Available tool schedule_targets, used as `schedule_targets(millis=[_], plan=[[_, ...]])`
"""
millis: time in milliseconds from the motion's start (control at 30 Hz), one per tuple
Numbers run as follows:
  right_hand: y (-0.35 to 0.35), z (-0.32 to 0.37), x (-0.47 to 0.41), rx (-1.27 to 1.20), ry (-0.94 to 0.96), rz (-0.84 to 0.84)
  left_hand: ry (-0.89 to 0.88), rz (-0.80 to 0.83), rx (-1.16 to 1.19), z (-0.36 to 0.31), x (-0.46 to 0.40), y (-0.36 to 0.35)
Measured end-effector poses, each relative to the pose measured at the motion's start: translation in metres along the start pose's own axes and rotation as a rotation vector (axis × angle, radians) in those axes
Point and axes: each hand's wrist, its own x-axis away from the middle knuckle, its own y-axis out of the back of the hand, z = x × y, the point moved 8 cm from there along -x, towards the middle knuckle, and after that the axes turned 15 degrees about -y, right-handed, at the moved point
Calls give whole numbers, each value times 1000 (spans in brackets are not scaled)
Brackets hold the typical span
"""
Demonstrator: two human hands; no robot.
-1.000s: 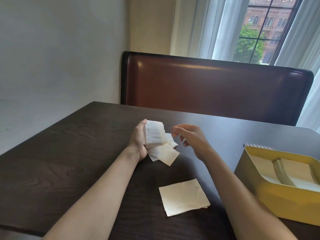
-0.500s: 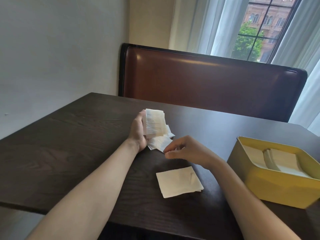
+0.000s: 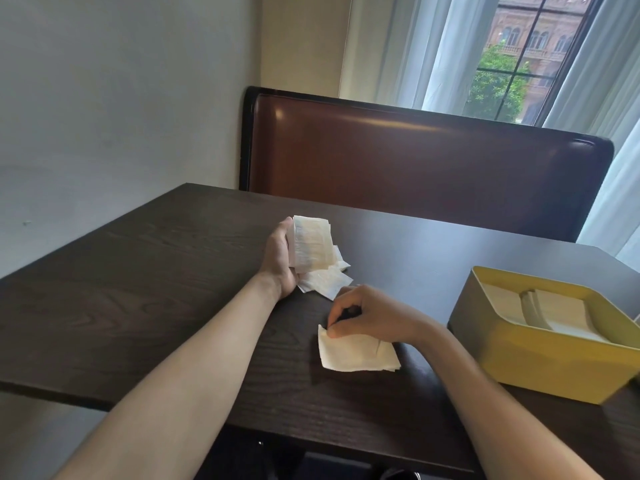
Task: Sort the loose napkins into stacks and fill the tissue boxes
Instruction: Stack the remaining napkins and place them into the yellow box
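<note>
My left hand (image 3: 281, 261) grips a stack of white napkins (image 3: 312, 244) held upright on edge in the middle of the dark table. Some loose napkins (image 3: 325, 285) lie flat under and beside that stack. My right hand (image 3: 367, 315) has curled fingers pinching the far left corner of a small flat pile of napkins (image 3: 356, 353) nearer to me. A yellow tissue box (image 3: 540, 358) stands open at the right, with folded napkins (image 3: 550, 311) inside it.
The dark wooden table (image 3: 156, 282) has its near edge close to me and its left edge by the grey wall. A brown leather bench back (image 3: 415, 168) stands behind the table. A curtained window (image 3: 512, 53) is at the upper right.
My right hand has moved down from beside the upright stack to the flat pile and taken hold of its corner. The left hand keeps the stack as before.
</note>
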Motion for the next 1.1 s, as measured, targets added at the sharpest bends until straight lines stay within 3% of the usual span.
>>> schedule_targets(millis=[267, 533, 733, 867, 967, 1100], plan=[[62, -17, -5, -792, -80, -419, 28, 23, 12, 1, 6, -9], [84, -24, -42, -1044, -158, -627, 53, 120, 42, 7, 2, -19], [78, -19, -69, -914, -157, -601, 4, 185, -146, 8, 1, -18], [76, -37, -71, -992, -173, -643, -89, -63, -275, -1, -10, 8], [75, -52, -77, -607, -269, -703, -98, -264, -224, -10, -19, 33], [51, -42, -94, -235, -263, -510, -113, -413, -180, -16, -25, 56]])
